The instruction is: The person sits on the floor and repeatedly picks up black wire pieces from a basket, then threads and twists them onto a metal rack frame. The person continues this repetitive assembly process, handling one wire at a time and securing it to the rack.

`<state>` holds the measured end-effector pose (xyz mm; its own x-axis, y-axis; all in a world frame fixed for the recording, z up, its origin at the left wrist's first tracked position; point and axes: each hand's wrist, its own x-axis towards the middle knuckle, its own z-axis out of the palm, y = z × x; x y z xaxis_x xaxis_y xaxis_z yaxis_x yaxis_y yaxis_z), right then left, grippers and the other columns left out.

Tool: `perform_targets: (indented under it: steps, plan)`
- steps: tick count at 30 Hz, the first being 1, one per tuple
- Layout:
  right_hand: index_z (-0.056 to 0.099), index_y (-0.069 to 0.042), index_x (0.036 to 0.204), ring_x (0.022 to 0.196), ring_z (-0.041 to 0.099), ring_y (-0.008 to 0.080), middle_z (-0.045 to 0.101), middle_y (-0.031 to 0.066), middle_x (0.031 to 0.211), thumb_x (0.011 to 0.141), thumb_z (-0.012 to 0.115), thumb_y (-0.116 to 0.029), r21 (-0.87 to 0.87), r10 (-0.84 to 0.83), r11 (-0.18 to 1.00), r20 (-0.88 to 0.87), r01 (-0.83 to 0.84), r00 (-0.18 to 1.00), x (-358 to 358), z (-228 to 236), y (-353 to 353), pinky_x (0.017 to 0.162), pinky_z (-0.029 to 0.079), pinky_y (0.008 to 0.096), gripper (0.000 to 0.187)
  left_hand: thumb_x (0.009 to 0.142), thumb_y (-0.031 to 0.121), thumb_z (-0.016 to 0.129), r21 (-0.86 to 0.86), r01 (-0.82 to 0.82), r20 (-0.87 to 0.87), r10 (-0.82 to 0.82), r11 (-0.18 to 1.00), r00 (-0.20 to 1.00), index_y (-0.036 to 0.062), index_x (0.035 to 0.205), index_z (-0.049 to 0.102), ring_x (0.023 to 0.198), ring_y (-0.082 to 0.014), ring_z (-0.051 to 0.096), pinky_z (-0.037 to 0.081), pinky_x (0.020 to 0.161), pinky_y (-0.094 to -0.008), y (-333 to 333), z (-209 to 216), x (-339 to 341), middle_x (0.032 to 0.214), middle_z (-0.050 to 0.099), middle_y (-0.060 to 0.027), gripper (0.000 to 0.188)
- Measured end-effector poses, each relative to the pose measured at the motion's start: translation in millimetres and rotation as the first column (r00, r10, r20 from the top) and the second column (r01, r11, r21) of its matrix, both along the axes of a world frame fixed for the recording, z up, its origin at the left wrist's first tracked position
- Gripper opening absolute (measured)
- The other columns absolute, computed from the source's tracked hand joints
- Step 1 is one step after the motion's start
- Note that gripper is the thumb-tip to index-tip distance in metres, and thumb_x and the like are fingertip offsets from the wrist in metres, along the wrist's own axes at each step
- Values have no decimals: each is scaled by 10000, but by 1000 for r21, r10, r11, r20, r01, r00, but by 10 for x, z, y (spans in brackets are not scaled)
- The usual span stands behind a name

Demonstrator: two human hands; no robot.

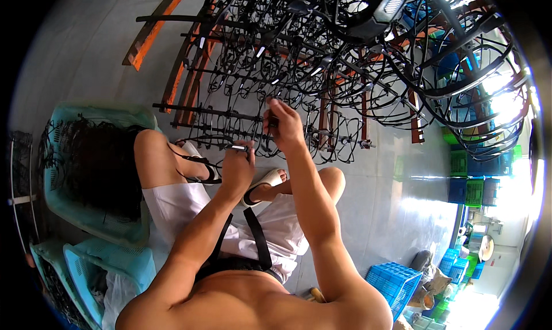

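Note:
In front of me stands a rack of dark bars hung with many thin black loop-shaped pieces (270,77), some with shiny pale tips. My left hand (237,168) is closed, low at the rack's near side, on a small black piece with a shiny pale face (237,148). Higher and to the right, my right hand (283,126) has its fingers bent together close to the hanging loops. A dark bit shows at its fingers, but I cannot make out what it is.
At left, a pale teal crate (103,233) holds a heap of black strands (103,163). A second teal crate (123,261) with a clear plastic bag sits nearer. Orange-edged rack legs (150,37) reach the grey floor. A blue crate (394,284) lies at lower right; green and blue crates (474,192) line the right.

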<state>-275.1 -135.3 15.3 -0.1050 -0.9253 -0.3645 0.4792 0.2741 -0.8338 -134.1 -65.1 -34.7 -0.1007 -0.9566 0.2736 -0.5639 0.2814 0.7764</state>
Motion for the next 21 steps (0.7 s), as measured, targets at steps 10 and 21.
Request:
perform_targets:
  steps: [10,21]
  plan:
    - [574,5,1092,519,534,115,582,48,711,914,577,-195,-64,-36,998,-150,26,988,-90,-260,12,435,434,247,268,827,85,619,15,0,-58,1,1000,998,35,892,654,760,-349,612,490,666,-400,-89,-31,76,834,642,-158,89]
    - [580,35,1051,514,525,119,572,51,711,914,580,-181,-113,-108,989,-62,101,992,-155,-278,-9,432,420,258,255,823,76,620,-11,11,-101,-12,1000,995,34,882,647,734,-359,601,482,656,-401,-103,-20,80,807,637,-159,77]
